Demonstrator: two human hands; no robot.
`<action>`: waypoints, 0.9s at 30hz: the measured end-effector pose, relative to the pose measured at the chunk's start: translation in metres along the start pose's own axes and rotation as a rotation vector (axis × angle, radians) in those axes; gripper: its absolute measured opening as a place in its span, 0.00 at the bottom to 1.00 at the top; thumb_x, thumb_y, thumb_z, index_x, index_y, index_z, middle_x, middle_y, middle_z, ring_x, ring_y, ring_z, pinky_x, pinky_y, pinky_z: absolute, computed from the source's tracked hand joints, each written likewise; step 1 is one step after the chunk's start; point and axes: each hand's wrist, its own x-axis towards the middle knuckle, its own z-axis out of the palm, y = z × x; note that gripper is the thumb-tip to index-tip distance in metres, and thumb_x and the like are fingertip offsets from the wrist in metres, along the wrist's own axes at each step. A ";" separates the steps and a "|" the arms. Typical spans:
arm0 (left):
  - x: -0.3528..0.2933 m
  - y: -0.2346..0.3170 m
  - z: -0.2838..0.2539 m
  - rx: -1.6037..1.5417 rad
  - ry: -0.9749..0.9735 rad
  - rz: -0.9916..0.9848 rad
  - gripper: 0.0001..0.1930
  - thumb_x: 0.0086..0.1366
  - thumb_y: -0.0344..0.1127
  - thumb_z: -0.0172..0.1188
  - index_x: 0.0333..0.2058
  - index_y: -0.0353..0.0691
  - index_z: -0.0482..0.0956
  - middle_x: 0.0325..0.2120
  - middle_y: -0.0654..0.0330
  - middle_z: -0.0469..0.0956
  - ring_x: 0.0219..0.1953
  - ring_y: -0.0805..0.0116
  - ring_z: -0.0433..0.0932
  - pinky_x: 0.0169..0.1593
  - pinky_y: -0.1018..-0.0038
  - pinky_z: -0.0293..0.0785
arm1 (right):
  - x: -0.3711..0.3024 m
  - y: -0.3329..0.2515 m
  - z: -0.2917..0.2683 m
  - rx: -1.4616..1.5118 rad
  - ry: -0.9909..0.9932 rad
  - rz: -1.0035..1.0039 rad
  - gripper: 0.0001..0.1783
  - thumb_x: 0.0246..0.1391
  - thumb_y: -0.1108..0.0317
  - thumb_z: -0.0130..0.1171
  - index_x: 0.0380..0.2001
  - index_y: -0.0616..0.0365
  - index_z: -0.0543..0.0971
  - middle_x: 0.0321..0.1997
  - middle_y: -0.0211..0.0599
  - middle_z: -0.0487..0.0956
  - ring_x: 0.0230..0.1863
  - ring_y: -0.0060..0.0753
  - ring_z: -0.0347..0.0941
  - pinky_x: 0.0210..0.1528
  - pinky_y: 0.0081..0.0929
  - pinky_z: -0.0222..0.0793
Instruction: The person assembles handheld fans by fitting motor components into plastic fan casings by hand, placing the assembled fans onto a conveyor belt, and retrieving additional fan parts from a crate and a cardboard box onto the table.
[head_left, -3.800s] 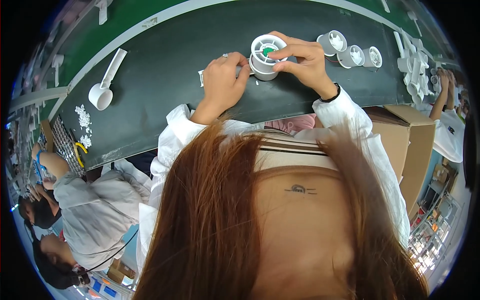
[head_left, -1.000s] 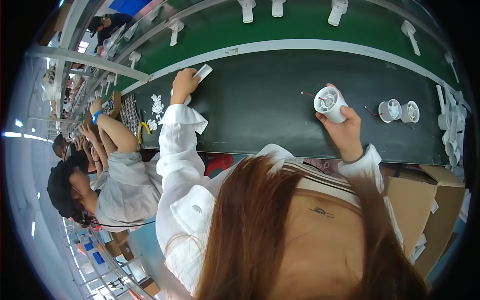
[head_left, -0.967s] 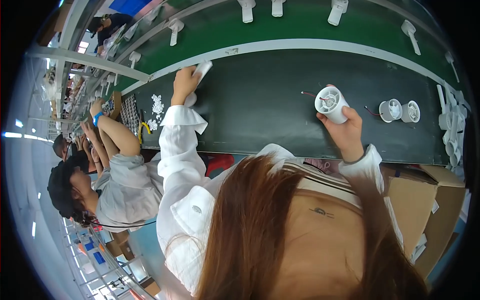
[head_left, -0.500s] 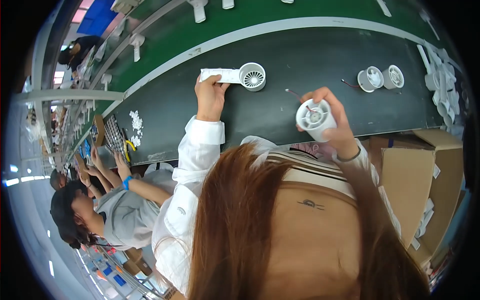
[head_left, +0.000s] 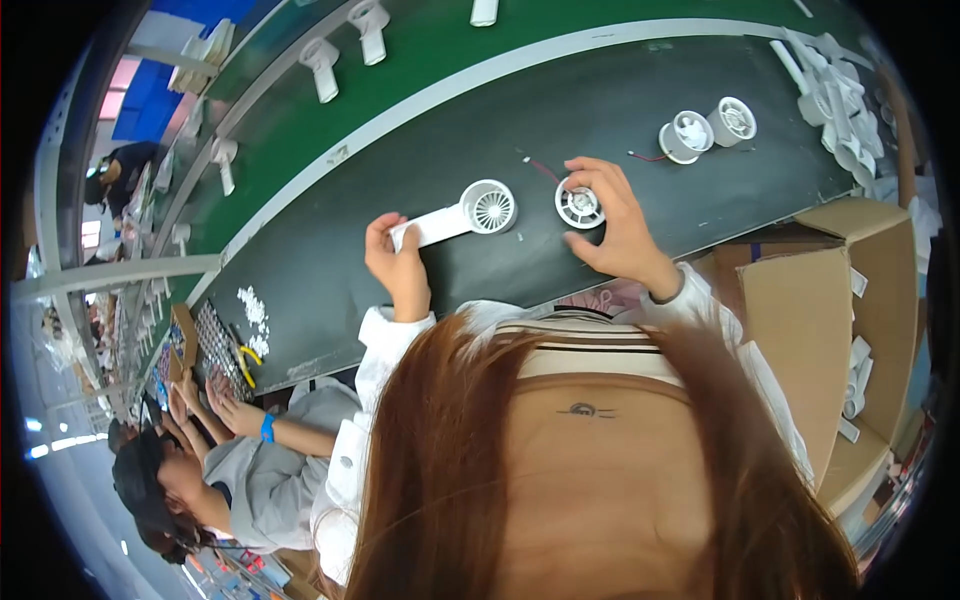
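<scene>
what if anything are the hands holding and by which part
The left hand holds the white housing by the free end of its handle. The right hand is open at the round white fan unit, with no grip showing.

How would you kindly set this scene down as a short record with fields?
Left hand: grips the handle end of a white handled housing with a slotted grille
Right hand: open at a round white fan part with wires; contact unclear
Further right: two white cylinders, then a pile of white parts
Far left: small white pieces, yellow-handled tool
Lower right: cardboard box
</scene>
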 end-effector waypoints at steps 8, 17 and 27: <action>-0.018 0.058 0.013 0.530 -0.008 0.831 0.08 0.50 0.20 0.56 0.31 0.34 0.77 0.37 0.51 0.77 0.37 0.57 0.75 0.41 0.69 0.72 | -0.006 0.006 0.006 -0.140 0.149 0.083 0.36 0.24 0.76 0.70 0.46 0.58 0.75 0.43 0.42 0.75 0.46 0.46 0.71 0.49 0.34 0.68; -0.028 0.088 0.068 0.299 -0.599 0.815 0.08 0.52 0.26 0.61 0.33 0.36 0.80 0.37 0.54 0.79 0.34 0.55 0.76 0.37 0.70 0.72 | 0.015 -0.050 -0.026 -0.066 0.051 -0.135 0.36 0.26 0.78 0.69 0.48 0.59 0.74 0.44 0.40 0.77 0.45 0.42 0.73 0.50 0.33 0.67; -0.024 0.094 0.058 -0.464 -0.922 -0.191 0.14 0.63 0.31 0.53 0.23 0.25 0.75 0.44 0.39 0.76 0.42 0.57 0.79 0.49 0.66 0.74 | 0.030 -0.044 -0.045 0.235 0.055 -0.302 0.26 0.29 0.74 0.74 0.38 0.64 0.77 0.43 0.52 0.78 0.44 0.44 0.74 0.49 0.35 0.67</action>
